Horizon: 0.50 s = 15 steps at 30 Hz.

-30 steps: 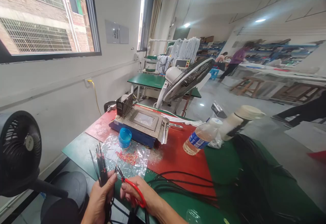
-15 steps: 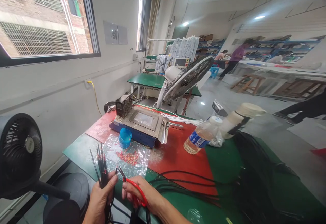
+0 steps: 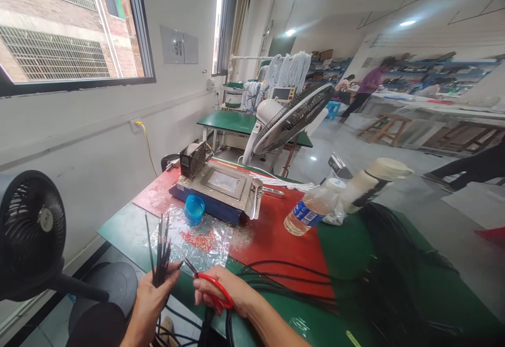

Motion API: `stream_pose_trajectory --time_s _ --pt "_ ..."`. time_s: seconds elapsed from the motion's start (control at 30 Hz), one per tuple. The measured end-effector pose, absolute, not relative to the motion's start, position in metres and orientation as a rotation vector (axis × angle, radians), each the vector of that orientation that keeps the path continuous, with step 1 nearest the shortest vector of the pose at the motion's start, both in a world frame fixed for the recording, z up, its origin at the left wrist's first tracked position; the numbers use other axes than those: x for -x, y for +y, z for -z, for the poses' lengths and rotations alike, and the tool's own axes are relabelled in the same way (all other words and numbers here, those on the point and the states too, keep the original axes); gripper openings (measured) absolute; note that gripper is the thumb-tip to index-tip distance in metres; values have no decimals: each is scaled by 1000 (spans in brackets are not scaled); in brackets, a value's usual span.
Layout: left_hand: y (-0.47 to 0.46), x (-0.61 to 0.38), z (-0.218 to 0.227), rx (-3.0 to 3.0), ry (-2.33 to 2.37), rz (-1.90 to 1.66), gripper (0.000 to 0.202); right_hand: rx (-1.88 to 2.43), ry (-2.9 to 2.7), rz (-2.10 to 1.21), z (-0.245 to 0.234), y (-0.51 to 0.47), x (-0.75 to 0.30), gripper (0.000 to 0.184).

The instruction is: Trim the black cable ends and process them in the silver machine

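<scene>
My left hand (image 3: 158, 289) is closed around a bundle of black cables (image 3: 160, 252), whose ends stick up, some with red tips. One cable end pokes out sideways between thumb and forefinger. My right hand (image 3: 221, 289) grips red-handled scissors (image 3: 215, 283), their blades slightly apart and pointing at that cable end. The blade tips are close to it; whether they touch, I cannot tell. Just beyond lies a clear plastic bag (image 3: 216, 257) with small red and yellow scraps (image 3: 199, 239) on it. A blue cup (image 3: 194, 210) stands at its far edge.
Behind the bag sits a blue-based metal hot plate (image 3: 221, 181) with a small fan. A bottle of pale liquid (image 3: 311, 207) and a cream thermos (image 3: 371, 184) stand right. Black cables (image 3: 410, 273) cover the table's right side. A black fan (image 3: 33, 236) is at left.
The cable bundle has tilted and shifted a little in my left hand. My right hand and the scissors have moved slightly right, away from the left hand.
</scene>
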<state>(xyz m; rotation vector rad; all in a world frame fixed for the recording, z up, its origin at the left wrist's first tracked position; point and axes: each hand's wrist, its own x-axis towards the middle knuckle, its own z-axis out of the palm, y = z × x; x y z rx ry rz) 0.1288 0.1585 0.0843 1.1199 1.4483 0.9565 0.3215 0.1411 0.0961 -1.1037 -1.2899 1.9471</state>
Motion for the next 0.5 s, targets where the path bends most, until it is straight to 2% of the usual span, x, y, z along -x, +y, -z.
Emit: stream_pose_trajectory --time_s 0.33,0.5 --pt "157 -131 -89 -1096 1450 -981 45 1107 -1206 -1887 -87 137 -306 52" --pt "152 -136 -89 -1018 1456 -1015 43 1035 -778 -1706 -95 142 -310 51"
